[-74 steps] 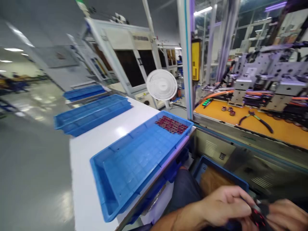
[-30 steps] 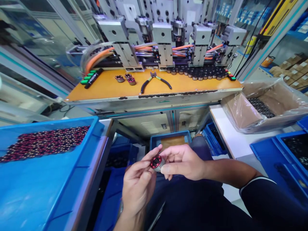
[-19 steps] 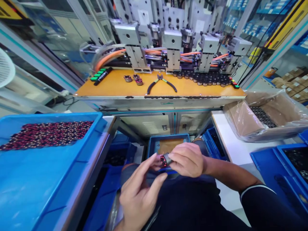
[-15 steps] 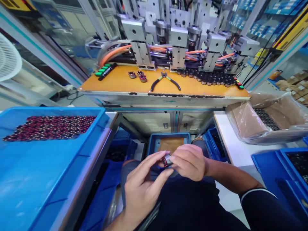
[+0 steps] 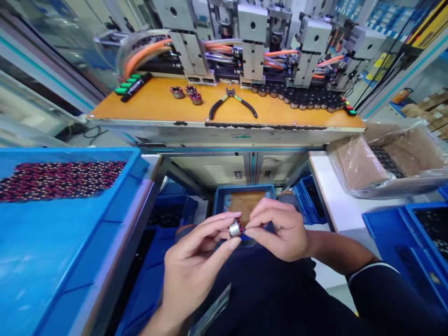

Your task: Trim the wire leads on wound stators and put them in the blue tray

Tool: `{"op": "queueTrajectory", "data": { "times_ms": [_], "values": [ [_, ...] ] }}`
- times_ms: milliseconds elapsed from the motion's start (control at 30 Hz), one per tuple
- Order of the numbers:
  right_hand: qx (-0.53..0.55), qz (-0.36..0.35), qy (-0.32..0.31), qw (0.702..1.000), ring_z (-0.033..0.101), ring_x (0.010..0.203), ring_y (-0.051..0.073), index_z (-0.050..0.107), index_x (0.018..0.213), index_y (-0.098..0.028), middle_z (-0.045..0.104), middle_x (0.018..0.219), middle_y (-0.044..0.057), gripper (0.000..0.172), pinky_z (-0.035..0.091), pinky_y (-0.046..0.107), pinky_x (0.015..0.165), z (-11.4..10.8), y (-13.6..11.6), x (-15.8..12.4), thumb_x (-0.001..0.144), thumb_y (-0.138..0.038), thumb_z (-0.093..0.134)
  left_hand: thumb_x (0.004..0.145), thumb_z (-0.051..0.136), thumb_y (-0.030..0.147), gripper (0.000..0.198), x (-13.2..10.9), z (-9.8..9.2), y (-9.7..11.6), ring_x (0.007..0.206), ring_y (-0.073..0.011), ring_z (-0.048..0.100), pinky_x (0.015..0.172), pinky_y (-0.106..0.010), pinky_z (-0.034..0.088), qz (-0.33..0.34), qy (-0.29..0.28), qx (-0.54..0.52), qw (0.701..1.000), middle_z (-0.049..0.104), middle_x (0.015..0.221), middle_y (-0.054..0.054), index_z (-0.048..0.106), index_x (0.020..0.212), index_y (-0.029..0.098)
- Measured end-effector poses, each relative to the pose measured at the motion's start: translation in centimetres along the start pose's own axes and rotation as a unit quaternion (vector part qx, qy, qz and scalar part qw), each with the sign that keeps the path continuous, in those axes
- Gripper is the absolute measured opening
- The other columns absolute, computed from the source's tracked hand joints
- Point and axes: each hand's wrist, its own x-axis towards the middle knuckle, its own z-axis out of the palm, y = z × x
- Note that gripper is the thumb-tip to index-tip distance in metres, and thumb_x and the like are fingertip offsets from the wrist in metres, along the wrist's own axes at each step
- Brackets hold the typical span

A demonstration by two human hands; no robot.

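A small motor stator (image 5: 235,228), a silver cylinder with red and dark windings at one end, sits between the thumb and fingers of my left hand (image 5: 198,261). Its wound end faces right. My right hand (image 5: 280,231) is closed in a pinch, with thumb and forefinger tips at that wound end. Whatever lies between those fingertips is too small to make out. Both hands are above my lap, in front of a blue bin (image 5: 219,200) with a brown sheet (image 5: 245,205) in it.
Pliers (image 5: 231,97) lie on the orange machine bench (image 5: 157,107), with several stators (image 5: 196,98) left of them and rows of black-topped parts (image 5: 304,99) to the right. A blue tray (image 5: 42,261) holding many wound parts (image 5: 66,179) stands left; a plastic-lined carton (image 5: 364,163) stands right.
The stator has turned so its wound end faces right instead of left. It has passed from my right fingers' grip to my left hand's. The camera view has tilted down slightly.
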Motion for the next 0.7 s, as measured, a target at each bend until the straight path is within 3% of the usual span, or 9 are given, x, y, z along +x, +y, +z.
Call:
{"op": "queueTrajectory", "data": {
  "times_ms": [167, 233, 300, 367, 467, 533, 600, 633, 700],
  "values": [
    [0.028, 0.12, -0.024, 0.992, 0.063, 0.065, 0.012, 0.066, 0.074, -0.017, 0.067, 0.073, 0.003, 0.018, 0.052, 0.025, 0.061, -2.4, 0.5, -0.3, 0.09, -0.025, 0.068, 0.08, 0.076, 0.011, 0.025, 0.1, -0.4, 0.1, 0.1, -0.0189, 0.074, 0.081, -0.024, 0.062, 0.028, 0.005, -0.003, 1.0, 0.078, 0.108, -0.005, 0.075, 0.101, 0.025],
    [-0.006, 0.126, -0.034, 0.991, 0.063, 0.067, 0.013, 0.067, 0.079, -0.017, 0.067, 0.075, 0.003, 0.015, 0.052, 0.026, 0.063, -4.2, 0.2, 0.4, 0.091, -0.026, 0.068, 0.08, 0.075, 0.009, 0.027, 0.3, -0.8, 0.1, 0.104, -0.0203, 0.073, 0.086, -0.027, 0.061, 0.059, -0.007, 0.029, 0.998, 0.077, 0.109, -0.006, 0.074, 0.102, 0.025],
    [-0.092, 0.034, -0.054, 0.994, 0.064, 0.074, 0.014, 0.069, 0.092, -0.018, 0.068, 0.082, 0.005, 0.01, 0.053, 0.028, 0.067, -5.6, -0.6, 1.7, 0.091, -0.028, 0.069, 0.08, 0.074, 0.008, 0.028, 0.6, -1.2, 0.2, 0.104, -0.0197, 0.073, 0.09, -0.027, 0.059, 0.094, -0.03, 0.073, 0.992, 0.077, 0.11, -0.006, 0.073, 0.103, 0.024],
    [-0.194, -0.134, -0.105, 0.966, 0.064, 0.08, 0.015, 0.069, 0.103, -0.022, 0.069, 0.091, 0.005, 0.013, 0.053, 0.029, 0.069, -6.3, -1.7, 3.2, 0.091, -0.028, 0.07, 0.081, 0.074, 0.01, 0.027, 1.0, -1.4, 0.4, 0.101, -0.0186, 0.074, 0.092, -0.026, 0.058, 0.133, -0.055, 0.118, 0.982, 0.077, 0.11, -0.005, 0.073, 0.104, 0.024],
    [-0.304, -0.341, -0.213, 0.864, 0.059, 0.077, 0.014, 0.069, 0.096, -0.026, 0.068, 0.094, 0.002, 0.008, 0.047, 0.027, 0.059, -5.8, -2.7, 5.3, 0.096, -0.023, 0.062, 0.082, 0.072, 0.014, 0.023, 1.3, -1.5, 0.9, 0.095, -0.017, 0.075, 0.089, -0.023, 0.058, 0.183, -0.075, 0.163, 0.967, 0.078, 0.108, -0.004, 0.073, 0.103, 0.024],
    [-0.35, -0.395, -0.258, 0.809, 0.054, 0.069, 0.014, 0.068, 0.083, -0.021, 0.066, 0.085, 0.002, 0.023, 0.041, 0.029, 0.053, -4.8, -2.7, 6.0, 0.099, -0.018, 0.052, 0.082, 0.073, 0.015, 0.022, 1.2, -1.5, 1.2, 0.092, -0.0164, 0.076, 0.088, -0.021, 0.059, 0.191, -0.07, 0.172, 0.964, 0.078, 0.106, -0.003, 0.073, 0.101, 0.024],
    [-0.369, -0.383, -0.277, 0.801, 0.05, 0.064, 0.015, 0.065, 0.075, -0.017, 0.062, 0.075, 0.004, 0.032, 0.039, 0.031, 0.052, -3.9, -2.2, 6.0, 0.1, -0.016, 0.046, 0.08, 0.075, 0.015, 0.024, 0.8, -1.6, 1.2, 0.093, -0.0169, 0.076, 0.09, -0.023, 0.059, 0.175, -0.063, 0.165, 0.968, 0.079, 0.106, -0.003, 0.074, 0.102, 0.025],
    [-0.361, -0.347, -0.291, 0.815, 0.049, 0.064, 0.015, 0.064, 0.073, -0.017, 0.06, 0.072, 0.004, 0.034, 0.04, 0.031, 0.054, -3.6, -2.1, 5.8, 0.101, -0.017, 0.044, 0.08, 0.075, 0.014, 0.026, 0.5, -1.7, 1.2, 0.095, -0.0176, 0.076, 0.09, -0.024, 0.059, 0.164, -0.06, 0.159, 0.972, 0.079, 0.106, -0.003, 0.074, 0.103, 0.025],
    [-0.295, -0.21, -0.33, 0.872, 0.051, 0.066, 0.014, 0.063, 0.073, -0.016, 0.06, 0.071, 0.004, 0.034, 0.044, 0.029, 0.061, -3.0, -1.9, 5.3, 0.101, -0.02, 0.045, 0.08, 0.075, 0.012, 0.028, 0.2, -1.9, 1.1, 0.097, -0.019, 0.076, 0.09, -0.027, 0.061, 0.149, -0.055, 0.14, 0.977, 0.079, 0.108, -0.004, 0.074, 0.105, 0.025]
  ]
}}
